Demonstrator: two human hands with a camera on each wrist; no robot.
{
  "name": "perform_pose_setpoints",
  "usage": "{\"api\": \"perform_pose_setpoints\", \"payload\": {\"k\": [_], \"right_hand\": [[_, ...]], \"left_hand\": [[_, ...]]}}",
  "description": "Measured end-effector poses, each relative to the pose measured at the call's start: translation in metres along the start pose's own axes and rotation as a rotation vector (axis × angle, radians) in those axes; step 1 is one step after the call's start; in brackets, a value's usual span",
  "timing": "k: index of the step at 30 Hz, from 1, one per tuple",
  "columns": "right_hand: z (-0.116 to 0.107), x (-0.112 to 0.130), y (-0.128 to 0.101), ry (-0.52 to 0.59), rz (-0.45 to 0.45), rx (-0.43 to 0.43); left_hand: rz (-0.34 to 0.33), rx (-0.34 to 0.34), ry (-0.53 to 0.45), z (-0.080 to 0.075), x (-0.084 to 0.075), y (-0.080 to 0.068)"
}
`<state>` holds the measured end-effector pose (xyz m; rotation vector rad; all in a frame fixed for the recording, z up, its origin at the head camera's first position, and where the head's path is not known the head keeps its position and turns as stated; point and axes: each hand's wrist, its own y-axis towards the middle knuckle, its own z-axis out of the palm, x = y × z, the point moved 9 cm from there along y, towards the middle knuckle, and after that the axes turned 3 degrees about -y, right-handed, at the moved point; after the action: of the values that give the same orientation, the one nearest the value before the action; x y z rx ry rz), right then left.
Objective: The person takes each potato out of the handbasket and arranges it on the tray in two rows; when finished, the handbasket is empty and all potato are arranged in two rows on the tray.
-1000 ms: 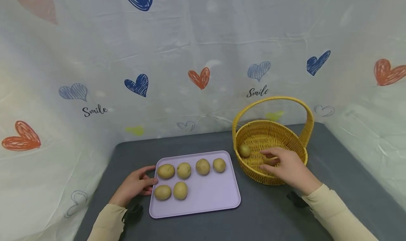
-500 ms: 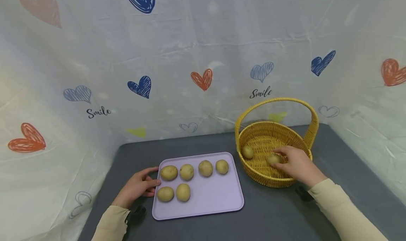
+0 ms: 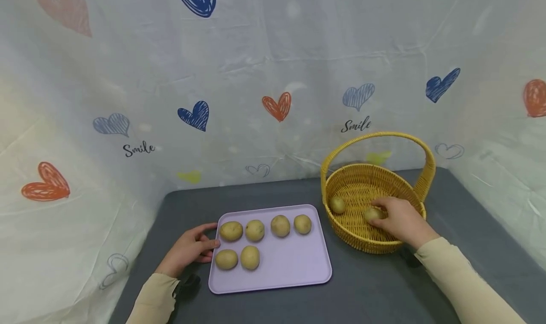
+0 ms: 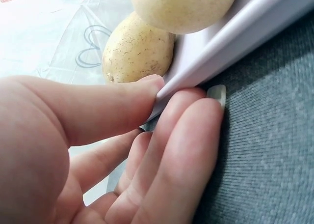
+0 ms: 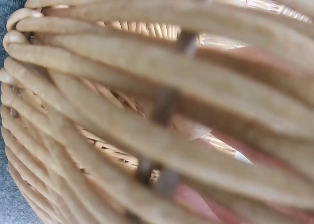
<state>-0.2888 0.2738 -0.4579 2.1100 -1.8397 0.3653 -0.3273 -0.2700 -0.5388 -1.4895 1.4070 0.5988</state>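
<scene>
A lilac tray (image 3: 290, 267) lies on the grey table and carries several potatoes (image 3: 254, 230) in two rows. My left hand (image 3: 192, 248) pinches the tray's left edge; in the left wrist view the thumb (image 4: 98, 106) lies on the rim (image 4: 235, 42) beside a potato (image 4: 137, 49), with the fingers curled underneath. A yellow wicker basket (image 3: 354, 241) with a hoop handle stands to the right of the tray. My right hand (image 3: 396, 219) reaches inside it, fingers curled round a potato (image 3: 372, 214). Another potato (image 3: 337, 204) lies loose at the basket's left side.
A white cloth printed with hearts (image 3: 277, 106) hangs close behind and on both sides of the table. Dark grey tabletop (image 3: 362, 291) shows in front of the tray and basket. The right wrist view is filled by the basket's woven wall (image 5: 122, 86).
My right hand went from hovering over the basket's near rim to gripping a potato inside it. My left hand kept its hold on the tray's edge.
</scene>
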Motion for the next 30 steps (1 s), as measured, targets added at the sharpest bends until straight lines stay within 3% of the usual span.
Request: {"api": "perform_pose_setpoints", "payload": {"k": [23,30], "right_hand": [[0.0052,-0.0040,0.0057,-0.007,0.002,0.037],[-0.0006,-0.0001,0.0043,-0.009,-0.021,0.001]], "left_hand": [[-0.031,0.008,-0.044,-0.0009,0.0023,0.0001],[-0.036,-0.005,-0.035,-0.0014,0.0027,0.0004]]}}
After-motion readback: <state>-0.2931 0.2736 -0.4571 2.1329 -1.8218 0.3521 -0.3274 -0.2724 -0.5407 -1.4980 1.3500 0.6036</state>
